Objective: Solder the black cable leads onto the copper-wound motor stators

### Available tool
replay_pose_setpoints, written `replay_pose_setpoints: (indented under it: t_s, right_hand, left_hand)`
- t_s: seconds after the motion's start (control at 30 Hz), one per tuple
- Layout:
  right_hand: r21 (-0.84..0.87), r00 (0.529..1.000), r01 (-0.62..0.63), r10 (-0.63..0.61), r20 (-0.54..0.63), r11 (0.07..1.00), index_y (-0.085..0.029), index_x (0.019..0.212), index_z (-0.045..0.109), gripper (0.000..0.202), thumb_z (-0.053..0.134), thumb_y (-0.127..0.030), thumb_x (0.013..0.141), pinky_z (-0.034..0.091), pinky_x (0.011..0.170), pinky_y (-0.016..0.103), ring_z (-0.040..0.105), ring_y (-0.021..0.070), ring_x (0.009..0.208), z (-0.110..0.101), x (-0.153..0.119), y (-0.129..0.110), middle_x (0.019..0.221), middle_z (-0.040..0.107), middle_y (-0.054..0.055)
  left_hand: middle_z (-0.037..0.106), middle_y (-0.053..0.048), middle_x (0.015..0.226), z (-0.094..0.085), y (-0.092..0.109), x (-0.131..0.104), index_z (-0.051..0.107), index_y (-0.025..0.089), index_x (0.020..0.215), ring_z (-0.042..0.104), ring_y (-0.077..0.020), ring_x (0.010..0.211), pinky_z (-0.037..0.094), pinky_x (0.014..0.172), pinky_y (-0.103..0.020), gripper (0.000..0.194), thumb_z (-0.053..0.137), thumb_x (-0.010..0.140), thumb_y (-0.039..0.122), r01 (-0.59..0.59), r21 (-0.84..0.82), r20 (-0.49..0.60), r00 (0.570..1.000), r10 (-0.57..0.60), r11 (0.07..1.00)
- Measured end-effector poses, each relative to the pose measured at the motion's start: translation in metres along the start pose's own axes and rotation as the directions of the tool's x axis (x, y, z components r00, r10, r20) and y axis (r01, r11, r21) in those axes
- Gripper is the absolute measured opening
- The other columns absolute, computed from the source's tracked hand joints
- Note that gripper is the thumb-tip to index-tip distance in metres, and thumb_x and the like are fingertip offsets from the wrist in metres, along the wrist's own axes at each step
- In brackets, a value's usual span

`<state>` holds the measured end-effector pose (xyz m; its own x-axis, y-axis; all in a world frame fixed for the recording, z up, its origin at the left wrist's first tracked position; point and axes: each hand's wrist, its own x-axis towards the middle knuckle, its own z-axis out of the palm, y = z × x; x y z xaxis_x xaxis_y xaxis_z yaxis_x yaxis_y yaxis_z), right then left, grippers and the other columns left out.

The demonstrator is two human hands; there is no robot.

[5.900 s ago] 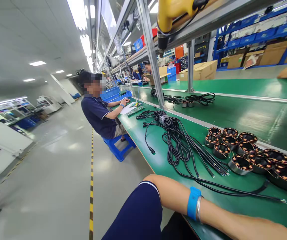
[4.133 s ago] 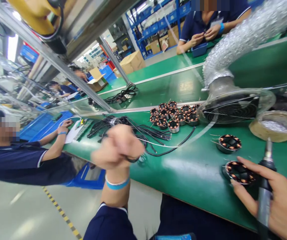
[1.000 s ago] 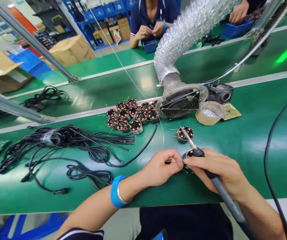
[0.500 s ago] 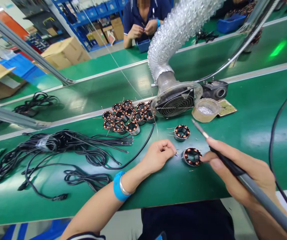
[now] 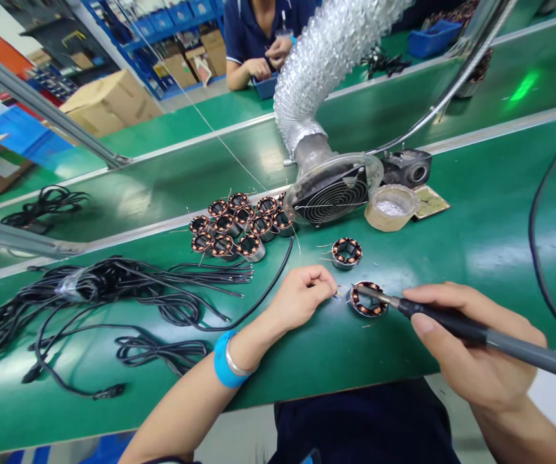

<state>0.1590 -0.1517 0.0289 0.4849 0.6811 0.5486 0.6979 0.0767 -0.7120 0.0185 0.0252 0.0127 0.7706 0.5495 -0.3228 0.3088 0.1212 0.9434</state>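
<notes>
My right hand (image 5: 481, 341) grips a soldering iron (image 5: 456, 322), its metal tip reaching across the top of a copper-wound motor stator (image 5: 369, 310) to the far left rim. Left of that stator, my left hand (image 5: 304, 296) is closed in a pinch on the end of a black cable (image 5: 278, 274); thin coloured wire ends poke out past its fingertips, close to the stator's left side. Just behind stands a second stator (image 5: 346, 253) with loose wire leads pointing left. A thin strand of wire hangs down near my left hand.
Several stators (image 5: 237, 225) cluster at the back left. Bundled black cables (image 5: 79, 290) lie along the left. Behind my hands stand a fume fan (image 5: 333, 196) with a foil duct (image 5: 317, 77) and a round tub (image 5: 390, 207). A co-worker (image 5: 266, 45) sits across the bench.
My right hand has let go of the near stator's rim and swung the soldering iron down and left, so its tip is over the stator. My left hand keeps its pinch.
</notes>
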Motion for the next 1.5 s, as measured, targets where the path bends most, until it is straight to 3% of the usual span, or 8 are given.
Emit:
replay_pose_setpoints:
  t_s: [0.53, 0.73, 0.9, 1.1, 1.33, 1.5]
  right_hand:
    - [0.035, 0.996, 0.058, -0.06, 0.07, 0.998, -0.023, 0.103, 0.068, 0.02, 0.064, -0.013, 0.086, 0.054, 0.057, 0.028, 0.062, 0.0146, 0.061, 0.007, 0.006, -0.005, 0.08, 0.069, 0.001]
    - [0.022, 0.986, 0.13, -0.132, 0.1, 0.991, -0.02, 0.104, 0.068, 0.023, 0.063, -0.01, 0.084, 0.047, 0.049, 0.025, 0.054, 0.011, 0.054, 0.01, 0.008, -0.014, 0.072, 0.064, 0.0]
    - [-0.004, 0.966, 0.238, -0.236, 0.108, 0.971, -0.015, 0.105, 0.068, 0.027, 0.064, -0.006, 0.08, 0.047, 0.052, 0.027, 0.054, 0.0123, 0.059, 0.012, 0.004, -0.019, 0.075, 0.063, 0.003]
    - [-0.012, 0.957, 0.272, -0.27, 0.104, 0.962, -0.013, 0.106, 0.068, 0.029, 0.064, -0.006, 0.078, 0.048, 0.052, 0.027, 0.054, 0.0132, 0.059, 0.01, 0.002, -0.02, 0.075, 0.062, 0.003]
    - [-0.029, 0.973, 0.207, -0.203, 0.108, 0.978, -0.02, 0.108, 0.068, 0.032, 0.064, -0.007, 0.079, 0.048, 0.051, 0.029, 0.056, 0.0145, 0.057, 0.009, 0.002, -0.019, 0.075, 0.065, 0.002]
    - [-0.025, 0.968, 0.231, -0.227, 0.105, 0.973, -0.016, 0.105, 0.068, 0.027, 0.064, -0.008, 0.08, 0.048, 0.052, 0.028, 0.056, 0.0138, 0.058, 0.011, 0.004, -0.019, 0.074, 0.064, 0.003]
  left_hand:
    - [0.055, 0.002, 0.061, 0.0, 0.001, -0.001, 0.06, 0.017, 0.065, 0.045, -0.0117, 0.061, 0.035, 0.061, -0.025, 0.016, 0.057, 0.067, 0.032, -0.017, 0.046, 0.021, 1.0, 0.016, 0.999]
    - [0.054, 0.002, 0.062, 0.0, 0.001, -0.001, 0.059, 0.017, 0.065, 0.044, -0.0118, 0.061, 0.035, 0.061, -0.025, 0.016, 0.057, 0.069, 0.033, -0.014, 0.053, 0.033, 0.999, 0.012, 0.998]
    - [0.055, 0.002, 0.061, 0.0, 0.002, -0.001, 0.059, 0.017, 0.065, 0.044, -0.0117, 0.06, 0.035, 0.061, -0.025, 0.016, 0.056, 0.069, 0.032, -0.019, 0.06, 0.039, 0.999, 0.017, 0.998]
    - [0.056, 0.002, 0.062, -0.001, 0.001, -0.001, 0.059, 0.017, 0.064, 0.046, -0.0115, 0.062, 0.036, 0.062, -0.025, 0.014, 0.056, 0.07, 0.03, -0.045, 0.061, 0.045, 0.998, 0.042, 0.997]
    - [0.056, 0.002, 0.062, -0.001, -0.003, 0.001, 0.059, 0.018, 0.065, 0.047, -0.0117, 0.061, 0.036, 0.062, -0.025, 0.013, 0.055, 0.07, 0.028, -0.055, 0.074, 0.048, 0.998, 0.051, 0.996]
    - [0.056, 0.002, 0.063, -0.001, -0.003, 0.001, 0.06, 0.017, 0.066, 0.047, -0.012, 0.062, 0.037, 0.063, -0.026, 0.014, 0.055, 0.071, 0.029, -0.061, 0.079, 0.049, 0.997, 0.057, 0.995]
